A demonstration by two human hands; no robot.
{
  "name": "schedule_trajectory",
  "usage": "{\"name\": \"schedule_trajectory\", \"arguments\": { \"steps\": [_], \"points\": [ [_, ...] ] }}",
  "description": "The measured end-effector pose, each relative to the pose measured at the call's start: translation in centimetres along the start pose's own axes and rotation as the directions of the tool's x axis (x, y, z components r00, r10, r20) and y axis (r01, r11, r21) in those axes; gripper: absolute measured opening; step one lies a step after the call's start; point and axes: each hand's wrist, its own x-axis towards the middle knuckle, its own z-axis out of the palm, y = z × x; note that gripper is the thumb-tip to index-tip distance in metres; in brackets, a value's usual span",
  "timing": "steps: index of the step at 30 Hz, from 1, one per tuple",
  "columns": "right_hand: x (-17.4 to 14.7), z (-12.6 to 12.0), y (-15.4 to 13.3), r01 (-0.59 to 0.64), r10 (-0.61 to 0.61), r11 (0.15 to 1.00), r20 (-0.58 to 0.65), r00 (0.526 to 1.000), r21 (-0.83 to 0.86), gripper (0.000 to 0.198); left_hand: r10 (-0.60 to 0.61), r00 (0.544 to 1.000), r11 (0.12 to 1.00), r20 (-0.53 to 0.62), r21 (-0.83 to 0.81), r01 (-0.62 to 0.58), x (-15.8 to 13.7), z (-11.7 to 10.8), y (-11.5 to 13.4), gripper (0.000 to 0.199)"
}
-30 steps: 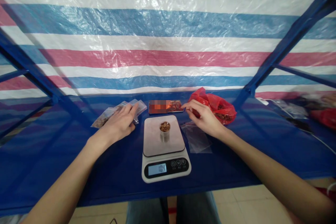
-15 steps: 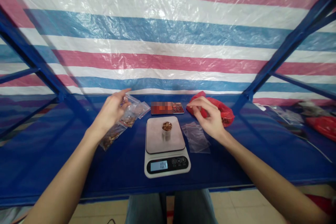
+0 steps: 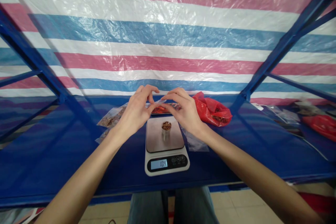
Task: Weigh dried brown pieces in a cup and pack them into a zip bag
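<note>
Both hands meet at the centre of the frame, just above the scale point(image 3: 165, 145). The left hand point(image 3: 135, 112) and right hand point(image 3: 183, 110) pinch between fingertips a small clear bag point(image 3: 159, 106), held up over the far edge of the scale; the bag is hard to make out against the card behind it. A cup point(image 3: 166, 128) of brown bits stands on the scale plate, below the hands. The display reads 104. Left of centre lie filled bags point(image 3: 111, 119) on the blue table point(image 3: 78, 168). Right of the hands sits a red bag point(image 3: 214, 110), with an empty clear bag point(image 3: 195, 141) beside the scale.
</note>
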Motion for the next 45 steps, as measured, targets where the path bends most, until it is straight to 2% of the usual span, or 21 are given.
{"name": "schedule_trajectory", "arguments": {
  "steps": [4, 7, 10, 15, 20, 25, 27, 28, 30, 32, 33, 35, 36, 38, 40, 42, 45],
  "points": [
    [-0.5, -0.4, 0.3, 0.034, -0.035, 0.999, -0.041, 0.999, -0.026, 0.013, -0.014, 1.000, 0.999, 0.009, -0.044, 0.014, 0.0, 0.3, 0.1, 0.029],
    [-0.6, -0.5, 0.6, 0.051, -0.051, 0.998, -0.007, 0.999, -0.037, 0.004, 0.018, 1.000, 0.997, 0.001, -0.073, -0.018, -0.1, 0.5, 0.3, 0.029],
    [-0.6, -0.3, 0.8, 0.070, -0.070, 0.998, 0.034, 0.997, -0.006, 0.009, 0.065, 0.998, 0.996, 0.009, -0.067, -0.064, -0.2, 0.6, 0.3, 0.029],
    [-0.5, -0.2, 0.5, 0.155, -0.157, 0.988, 0.085, 0.984, 0.024, 0.011, 0.108, 0.984, 0.994, 0.144, -0.025, -0.105, 0.2, 0.6, -0.1, 0.031],
    [0.3, -0.8, -0.8, 0.259, -0.247, 0.966, 0.258, 0.934, -0.013, 0.024, 0.126, 0.950, 0.992, 0.286, -0.028, -0.123, 1.5, 0.4, -0.1, 0.030],
    [1.3, -1.7, -2.3, 0.300, -0.174, 0.940, 0.524, 0.834, -0.165, 0.028, 0.168, 0.922, 0.974, 0.347, 0.087, -0.210, 2.3, -0.2, 0.8, 0.030],
    [1.1, -2.1, -2.6, 0.297, -0.176, 0.945, 0.555, 0.813, -0.136, 0.029, 0.192, 0.915, 0.967, 0.356, 0.093, -0.239, 2.1, -0.4, 0.9, 0.027],
    [0.9, -2.2, -2.6, 0.280, -0.189, 0.955, 0.524, 0.830, -0.099, 0.030, 0.191, 0.918, 0.966, 0.348, 0.097, -0.238, 1.8, -0.5, 0.9, 0.023],
    [-0.2, -2.5, -2.4, 0.192, -0.169, 0.981, 0.355, 0.920, -0.029, 0.033, 0.166, 0.936, 0.970, 0.310, 0.122, -0.212, 1.0, -0.5, 0.5, 0.015],
    [-1.8, -2.7, -1.9, 0.030, -0.029, 1.000, 0.161, 0.986, 0.001, 0.032, 0.127, 0.956, 0.971, 0.264, 0.164, -0.175, -0.1, -0.2, -0.3, 0.009],
    [-2.8, -2.7, -1.5, -0.059, 0.058, 0.998, 0.116, 0.992, 0.002, 0.028, 0.110, 0.962, 0.969, 0.252, 0.186, -0.159, -0.7, 0.1, -0.8, 0.008],
    [-4.7, -2.6, -0.8, -0.201, 0.199, 0.980, 0.158, 0.967, -0.004, 0.026, 0.075, 0.963, 0.964, 0.259, 0.228, -0.137, -1.8, 0.7, -1.8, 0.008],
    [-5.5, -2.5, -0.4, -0.248, 0.245, 0.969, 0.209, 0.947, -0.013, 0.034, 0.062, 0.963, 0.961, 0.263, 0.245, -0.129, -2.3, 1.0, -2.2, 0.010],
    [-6.7, -2.1, 0.1, -0.310, 0.309, 0.950, 0.293, 0.905, -0.046, 0.050, 0.048, 0.964, 0.956, 0.263, 0.268, -0.120, -3.1, 1.7, -2.7, 0.015],
    [-7.3, -1.5, 0.2, -0.336, 0.344, 0.938, 0.346, 0.873, -0.086, 0.054, 0.051, 0.965, 0.954, 0.258, 0.273, -0.124, -3.5, 2.1, -2.8, 0.018],
    [-7.3, -0.9, 0.2, -0.336, 0.354, 0.935, 0.360, 0.863, -0.112, 0.049, 0.050, 0.964, 0.956, 0.262, 0.266, -0.122, -3.7, 2.2, -2.5, 0.014],
    [-7.1, -0.1, 0.3, -0.314, 0.330, 0.944, 0.327, 0.886, -0.102, 0.036, 0.019, 0.970, 0.967, 0.243, 0.243, -0.080, -3.9, 2.2, -1.9, 0.007]
  ]
}}
